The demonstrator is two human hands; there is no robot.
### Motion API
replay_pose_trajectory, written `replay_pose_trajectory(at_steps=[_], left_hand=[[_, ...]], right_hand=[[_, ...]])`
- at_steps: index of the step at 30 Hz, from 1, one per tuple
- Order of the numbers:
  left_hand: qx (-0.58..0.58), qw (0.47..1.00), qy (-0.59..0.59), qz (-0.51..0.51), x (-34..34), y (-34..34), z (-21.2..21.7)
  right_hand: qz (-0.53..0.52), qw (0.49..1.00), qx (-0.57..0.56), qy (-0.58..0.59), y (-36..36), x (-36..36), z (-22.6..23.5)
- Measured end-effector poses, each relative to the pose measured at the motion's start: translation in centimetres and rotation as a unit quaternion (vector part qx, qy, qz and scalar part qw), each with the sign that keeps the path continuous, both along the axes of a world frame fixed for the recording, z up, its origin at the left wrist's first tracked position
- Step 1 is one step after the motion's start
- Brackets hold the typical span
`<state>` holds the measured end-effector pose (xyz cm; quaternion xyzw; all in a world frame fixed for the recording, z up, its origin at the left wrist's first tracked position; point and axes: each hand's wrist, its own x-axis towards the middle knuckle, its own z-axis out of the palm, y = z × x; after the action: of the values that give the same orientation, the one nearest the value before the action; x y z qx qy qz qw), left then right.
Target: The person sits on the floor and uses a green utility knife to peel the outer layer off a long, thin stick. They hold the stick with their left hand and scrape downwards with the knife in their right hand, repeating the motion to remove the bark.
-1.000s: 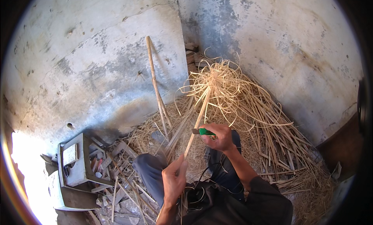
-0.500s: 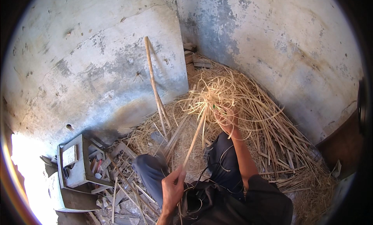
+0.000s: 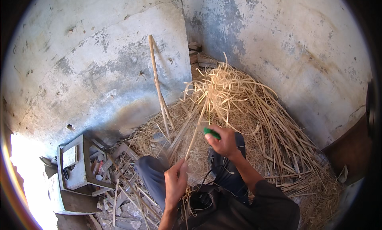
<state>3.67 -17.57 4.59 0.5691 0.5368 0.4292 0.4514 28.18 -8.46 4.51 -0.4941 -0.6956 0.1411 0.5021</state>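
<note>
Between my knees I hold a thin, pale bamboo-like strip (image 3: 192,144); my left hand (image 3: 175,183) is closed on its near end. The strip slants up and away to a bushy tangle of curled shavings (image 3: 219,89) at its far end. My right hand (image 3: 226,142) grips a green-handled knife (image 3: 212,133), just right of the strip's middle. Its blade is small and blurred, and appears to meet the strip. More thin curls (image 3: 188,198) hang beside my left wrist.
A heap of split strips and shavings (image 3: 278,138) lies along the right wall. One long pole (image 3: 156,79) leans on the left wall. At lower left, an old box-like wooden cabinet (image 3: 77,162) stands beside scattered wood scraps (image 3: 123,202).
My right hand has come back toward me along the strip, from under the curls to its middle, bringing the green handle into view. My left hand has barely moved.
</note>
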Motion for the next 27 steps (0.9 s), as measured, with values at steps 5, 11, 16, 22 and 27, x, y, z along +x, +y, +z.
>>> replay_pose_trajectory(at_steps=[5,11,16,22,27], left_hand=[[-0.011,0.998,-0.051,-0.027,0.6,0.5,1.6],[-0.047,0.995,-0.091,-0.022,0.3,-0.1,2.8],[-0.06,0.992,-0.108,-0.036,0.1,-0.4,3.0],[-0.062,0.994,-0.089,-0.033,-0.3,-0.6,3.2],[-0.071,0.994,-0.072,-0.029,-0.6,-0.9,3.3]], right_hand=[[-0.007,0.996,0.08,-0.034,-0.6,-1.5,-0.4],[0.011,0.992,0.098,-0.077,-0.4,-1.2,1.3],[0.014,0.99,0.113,-0.084,-0.4,-1.1,2.0],[0.012,0.988,0.131,-0.081,0.1,-1.2,2.3],[-0.012,0.988,0.132,-0.076,0.6,-1.2,2.0]])
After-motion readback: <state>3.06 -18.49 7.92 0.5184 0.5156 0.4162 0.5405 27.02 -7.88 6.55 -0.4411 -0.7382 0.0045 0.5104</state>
